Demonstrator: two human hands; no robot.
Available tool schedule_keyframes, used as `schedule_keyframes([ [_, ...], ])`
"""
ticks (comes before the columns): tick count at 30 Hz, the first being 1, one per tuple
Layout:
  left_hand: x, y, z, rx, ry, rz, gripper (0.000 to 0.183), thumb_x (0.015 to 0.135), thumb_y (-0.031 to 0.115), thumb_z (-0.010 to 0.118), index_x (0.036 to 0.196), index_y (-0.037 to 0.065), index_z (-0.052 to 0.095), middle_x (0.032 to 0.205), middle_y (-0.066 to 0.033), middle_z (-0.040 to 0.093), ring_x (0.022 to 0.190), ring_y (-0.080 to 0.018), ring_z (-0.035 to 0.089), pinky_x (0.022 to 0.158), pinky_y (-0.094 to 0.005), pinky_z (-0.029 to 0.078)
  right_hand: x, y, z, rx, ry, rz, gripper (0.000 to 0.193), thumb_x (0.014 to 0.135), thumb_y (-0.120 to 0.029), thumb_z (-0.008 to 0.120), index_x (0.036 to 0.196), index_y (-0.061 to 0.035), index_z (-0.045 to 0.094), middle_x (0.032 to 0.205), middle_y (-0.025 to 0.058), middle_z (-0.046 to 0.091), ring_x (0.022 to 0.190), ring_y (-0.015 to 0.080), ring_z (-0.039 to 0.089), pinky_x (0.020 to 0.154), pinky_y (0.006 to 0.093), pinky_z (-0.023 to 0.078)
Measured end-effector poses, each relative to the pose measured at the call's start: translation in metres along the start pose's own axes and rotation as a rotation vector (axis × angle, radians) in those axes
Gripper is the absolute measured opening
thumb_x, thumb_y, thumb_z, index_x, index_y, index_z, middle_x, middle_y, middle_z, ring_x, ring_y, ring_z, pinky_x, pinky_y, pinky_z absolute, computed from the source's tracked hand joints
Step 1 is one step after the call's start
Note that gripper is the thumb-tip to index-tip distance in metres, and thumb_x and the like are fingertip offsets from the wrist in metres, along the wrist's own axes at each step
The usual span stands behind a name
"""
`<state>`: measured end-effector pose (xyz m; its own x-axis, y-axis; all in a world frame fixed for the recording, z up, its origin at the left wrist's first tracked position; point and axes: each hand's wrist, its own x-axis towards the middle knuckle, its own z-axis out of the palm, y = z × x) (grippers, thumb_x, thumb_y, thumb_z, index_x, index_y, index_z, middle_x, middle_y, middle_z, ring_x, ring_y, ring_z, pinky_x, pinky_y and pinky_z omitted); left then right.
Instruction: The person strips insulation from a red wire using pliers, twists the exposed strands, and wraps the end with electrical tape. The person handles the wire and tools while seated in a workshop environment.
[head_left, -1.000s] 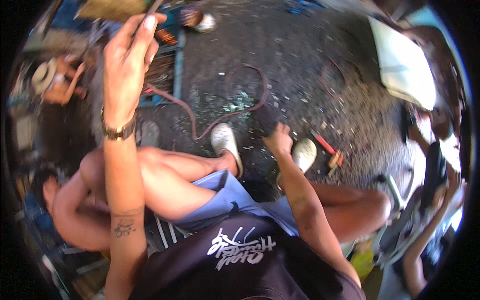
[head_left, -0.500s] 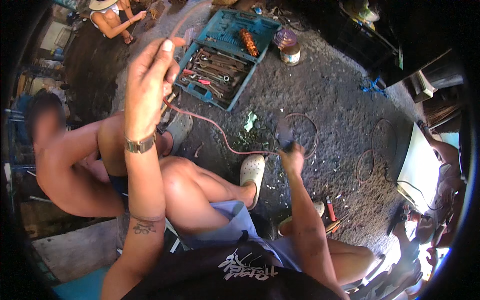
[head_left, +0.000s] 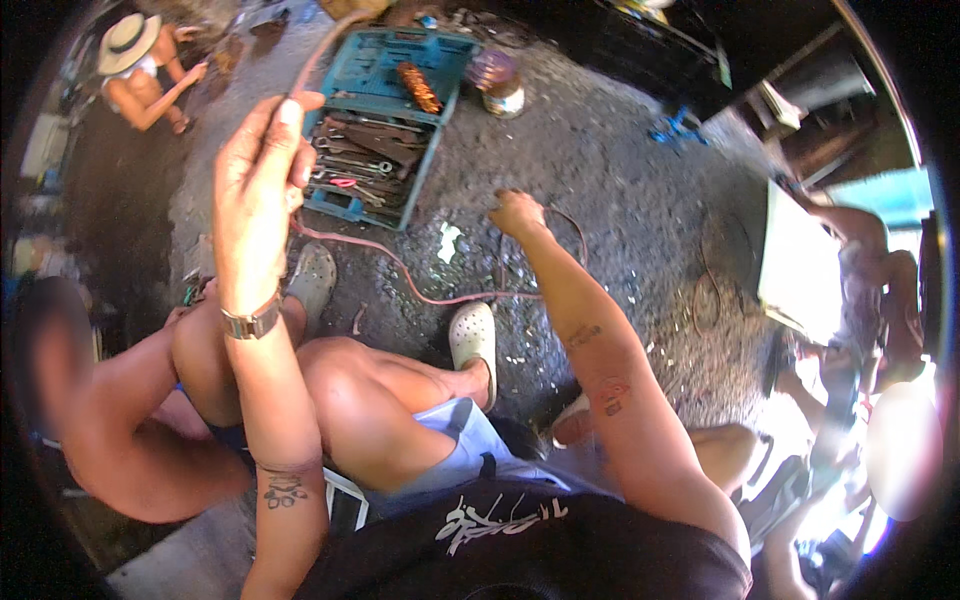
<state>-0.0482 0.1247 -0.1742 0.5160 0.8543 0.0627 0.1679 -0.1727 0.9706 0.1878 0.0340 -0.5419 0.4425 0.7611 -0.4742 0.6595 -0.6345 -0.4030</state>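
Hose (head_left: 470, 299), thin and reddish, passes through the left hand (head_left: 262, 160), which grips it between thumb and curled fingers, raised at the upper left. Above that grip it rises past the left edge of a blue toolbox (head_left: 405, 200); below, it emerges under the hand, sags across the dark floor (head_left: 620, 180) and bends into a loop near the right hand (head_left: 517, 213). That hand is stretched forward over the floor with its fingers bent; they are too small and turned away to show, so I cannot tell whether it grasps anything.

A metal watch (head_left: 252, 318) circles the left wrist. The toolbox lies unfolded on the floor beyond the left hand, one half packed with wrenches (head_left: 365, 160) and other tools, the other half bearing a copper-coloured coil (head_left: 419, 88). Just right of it stands a jar (head_left: 503, 98). A pale scrap (head_left: 449, 242) lies between the toolbox and the worn white clog (head_left: 472, 345).

At the left, a co-worker (head_left: 150, 425) sits close beside the left forearm; farther off, another person (head_left: 150, 85) in a straw hat crouches. A white panel (head_left: 800, 260) stands at the right, well apart from both hands.
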Motion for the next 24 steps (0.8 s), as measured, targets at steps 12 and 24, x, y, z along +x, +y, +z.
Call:
schedule_keyframes([
  [12, -0.042, 0.002, 0.105, -0.163, -0.468, -0.193, 0.034, 0.108, 0.030, 0.055, 0.133, 0.009, 0.062, 0.071, 0.0070, 0.041, 0.053, 0.0010, 0.029, 0.043, -0.0156, 0.024, -0.348, 0.362, 0.112, 0.030, 0.124, 0.807, 0.048, 0.088, -0.015, 0.059, 0.135, -0.0163, 0.060, 0.142, 0.0203, 0.055, 0.131, 0.0431, 0.054, 0.107, 0.0495, 0.048],
  [24, -0.107, -0.006, 0.229, -0.261, -0.860, -0.495, 0.023, 0.109, 0.026, 0.051, 0.112, 0.006, 0.063, 0.074, 0.0067, 0.047, 0.054, 0.0001, 0.036, 0.047, -0.0164, 0.030, -0.316, 0.310, 0.024, 0.574, 0.651, 0.503, 0.038, 0.088, -0.026, 0.068, 0.116, -0.0070, 0.052, 0.091, 0.0261, 0.070, 0.088, 0.0491, 0.068, 0.078, 0.0539, 0.053],
])
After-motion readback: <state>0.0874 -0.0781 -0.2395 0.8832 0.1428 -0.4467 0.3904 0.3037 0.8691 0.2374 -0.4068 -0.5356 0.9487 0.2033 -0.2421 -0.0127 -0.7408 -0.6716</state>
